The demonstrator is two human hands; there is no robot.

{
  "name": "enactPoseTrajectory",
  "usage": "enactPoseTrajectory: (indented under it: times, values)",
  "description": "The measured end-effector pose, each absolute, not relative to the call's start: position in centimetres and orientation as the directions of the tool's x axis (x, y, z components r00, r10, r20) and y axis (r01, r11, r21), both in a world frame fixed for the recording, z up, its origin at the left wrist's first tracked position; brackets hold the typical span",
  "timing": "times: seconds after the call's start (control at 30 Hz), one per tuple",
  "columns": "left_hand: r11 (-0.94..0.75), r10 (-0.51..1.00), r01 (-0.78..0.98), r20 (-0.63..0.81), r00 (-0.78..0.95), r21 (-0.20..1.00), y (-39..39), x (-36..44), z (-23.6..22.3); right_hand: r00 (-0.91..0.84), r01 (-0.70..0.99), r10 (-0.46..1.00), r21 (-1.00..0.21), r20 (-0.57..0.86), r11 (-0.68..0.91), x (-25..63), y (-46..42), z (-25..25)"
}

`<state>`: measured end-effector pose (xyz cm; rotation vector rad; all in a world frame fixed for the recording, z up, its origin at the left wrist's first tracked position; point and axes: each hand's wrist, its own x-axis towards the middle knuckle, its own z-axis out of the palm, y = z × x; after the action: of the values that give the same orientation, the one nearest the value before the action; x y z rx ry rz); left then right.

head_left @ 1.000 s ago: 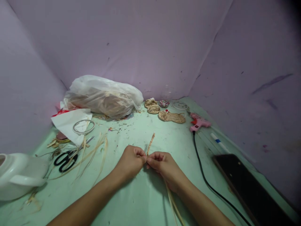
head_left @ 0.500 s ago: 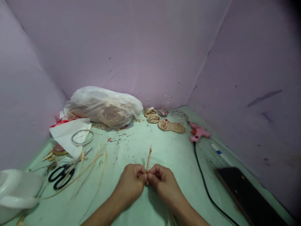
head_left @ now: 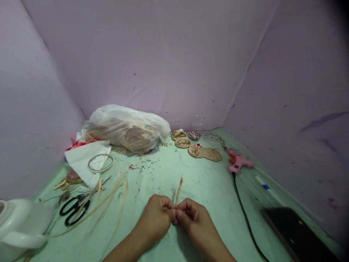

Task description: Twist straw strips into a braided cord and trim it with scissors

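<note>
Between my two hands a short braided cord of tan plant fibre [head_left: 179, 191] stands up, tilted slightly to the right at its tip. My left hand [head_left: 159, 216] pinches its lower part between thumb and forefinger. Right beside it, my right hand [head_left: 193, 217] pinches the same cord, fingertips touching those of the left. The lower end of the cord is mostly hidden by my fingers. Beyond the hands lies a woven sole-shaped piece [head_left: 205, 152] with a red bead, near small round woven pieces [head_left: 182, 142].
Left are black-handled scissors [head_left: 75, 209], loose fibre strips [head_left: 109, 198], a wire ring [head_left: 100, 163] on white paper, and a white jug [head_left: 21, 225]. A plastic bag [head_left: 131, 127] sits behind. Right are a pink glue gun [head_left: 238, 160], its black cord, a marker [head_left: 268, 189] and a phone [head_left: 294, 227].
The view has shifted, so everything sits slightly lower and further right. Both hands keep their pinch on the braided cord, which leans a little more to the right.
</note>
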<state>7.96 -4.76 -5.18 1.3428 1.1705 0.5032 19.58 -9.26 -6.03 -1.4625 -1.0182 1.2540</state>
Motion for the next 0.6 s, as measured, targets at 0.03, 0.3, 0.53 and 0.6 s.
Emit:
enactPoseTrajectory:
  times: [0.03,0.3,0.53,0.6]
  values:
    - [0.24,0.842,0.323,-0.363,0.4,0.915,-4.7,7.9,-5.1,0.126,0.008,0.966,-0.973,-0.226,-0.229,19.6,-9.3,-6.1]
    - [0.242,0.851,0.413,-0.397,0.345,0.878,-4.8,8.1,-4.3,0.119,0.1,0.945,-0.943,-0.306,-0.318,20.0,-9.4,-5.4]
    - [0.223,0.827,0.287,-0.337,0.45,0.932,-4.8,8.0,-4.5,0.206,-0.1,0.912,-0.935,-0.354,-0.341,19.9,-9.5,-4.6]
    - [0.207,0.829,0.296,-0.328,0.454,0.933,-4.7,7.9,-4.4,0.199,-0.14,0.91,-0.929,-0.364,-0.341,19.9,-9.5,-4.6]
